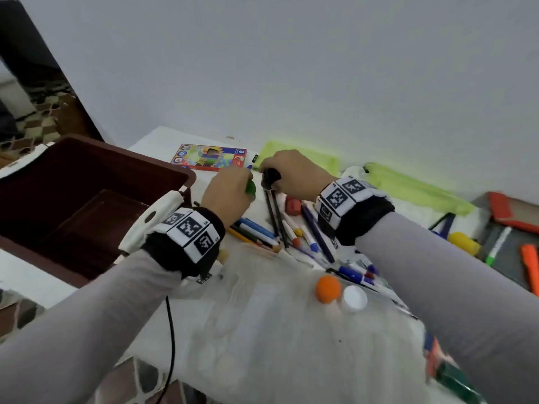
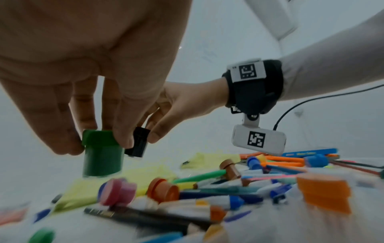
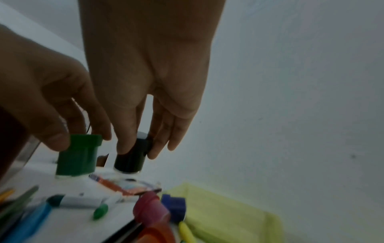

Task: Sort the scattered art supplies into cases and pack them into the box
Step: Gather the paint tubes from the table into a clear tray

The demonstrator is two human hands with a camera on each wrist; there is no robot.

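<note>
My left hand pinches a small green paint pot by its cap, just above the white table. Right beside it my right hand pinches a black paint pot the same way. In the right wrist view the green pot hangs left of the black one. Both pots are held over the far edge of a heap of markers and pens. The dark brown box stands open to the left of my hands. Two lime green cases lie flat against the wall.
A coloured pencil packet lies behind my hands. Orange and white pots stand near the front. Pink, orange-red and blue pots lie among the pens. An open orange-trimmed case with markers sits at the right.
</note>
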